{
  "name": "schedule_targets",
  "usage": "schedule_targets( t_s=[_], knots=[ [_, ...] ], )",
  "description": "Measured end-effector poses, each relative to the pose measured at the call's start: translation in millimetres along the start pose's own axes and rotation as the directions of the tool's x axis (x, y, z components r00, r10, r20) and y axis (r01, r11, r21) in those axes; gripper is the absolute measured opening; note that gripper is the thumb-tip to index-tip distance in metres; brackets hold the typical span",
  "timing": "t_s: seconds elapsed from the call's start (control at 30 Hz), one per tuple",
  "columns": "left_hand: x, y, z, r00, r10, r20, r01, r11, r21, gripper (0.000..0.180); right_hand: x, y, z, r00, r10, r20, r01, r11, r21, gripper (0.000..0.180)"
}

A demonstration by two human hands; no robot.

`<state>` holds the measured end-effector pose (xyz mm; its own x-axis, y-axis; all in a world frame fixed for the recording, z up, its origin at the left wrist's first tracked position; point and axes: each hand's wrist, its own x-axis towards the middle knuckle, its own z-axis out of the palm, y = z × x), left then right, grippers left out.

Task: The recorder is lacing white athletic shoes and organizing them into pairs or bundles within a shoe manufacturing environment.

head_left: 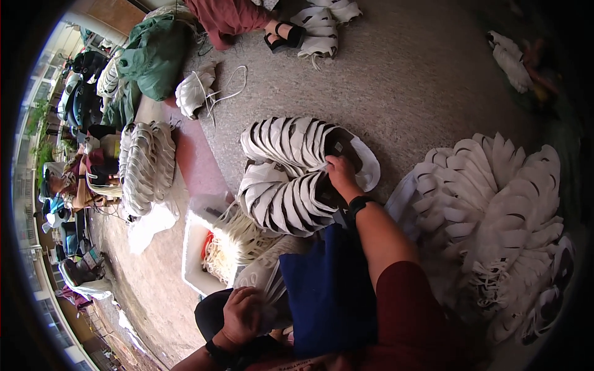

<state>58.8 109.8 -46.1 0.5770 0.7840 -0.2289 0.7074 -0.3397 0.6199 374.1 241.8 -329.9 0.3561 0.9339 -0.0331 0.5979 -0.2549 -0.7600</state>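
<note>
Two curved stacks of white shoe uppers [291,201] with dark linings lie nested on the ground in front of me. At the right end of these stacks, my right hand [342,174] is closed on the edge of a shoe upper. Low in the view, beside my lap, my left hand [240,314] has curled fingers, partly smeared by motion; what it holds, if anything, is unclear. Right of it, a whitish mesh-like piece [263,278] lies by the blue cloth [331,287] over my lap.
A white box [193,256] holds pale laces [238,244]. To the right spreads a large pile of white uppers [482,210]. More stacked uppers [148,164] stand at left, near a green sack [154,59]. Another person's sandalled foot [286,36] is at the top.
</note>
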Motion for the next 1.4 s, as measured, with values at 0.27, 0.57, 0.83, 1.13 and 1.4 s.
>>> schedule_targets(
  t_s=[0.27,0.57,0.83,1.13,1.4],
  knots=[
    [0,4,2,1.0,-0.008,-0.022,0.008,1.0,-0.025,0.02,-3,-15,-9,0.924,0.381,0.016,-0.183,0.405,0.896,0.013],
    [-7,3,-5,0.998,-0.039,-0.045,0.038,0.999,-0.027,0.015,-153,-91,-218,0.901,0.402,-0.163,0.098,0.177,0.979,0.017],
    [-5,0,1,0.999,-0.008,-0.031,0.008,1.0,-0.007,0.015,-228,99,-151,0.945,0.323,-0.045,-0.326,0.932,-0.158,0.022],
    [0,3,5,0.999,-0.033,-0.016,0.033,0.999,-0.029,0.017,-23,15,-24,0.926,0.277,0.257,-0.322,0.934,0.155,0.032],
    [-2,0,1,1.0,-0.015,-0.025,0.015,1.0,-0.012,0.021,-46,-8,4,0.949,0.22,-0.225,0.011,0.69,0.724,0.013]
  ],
)
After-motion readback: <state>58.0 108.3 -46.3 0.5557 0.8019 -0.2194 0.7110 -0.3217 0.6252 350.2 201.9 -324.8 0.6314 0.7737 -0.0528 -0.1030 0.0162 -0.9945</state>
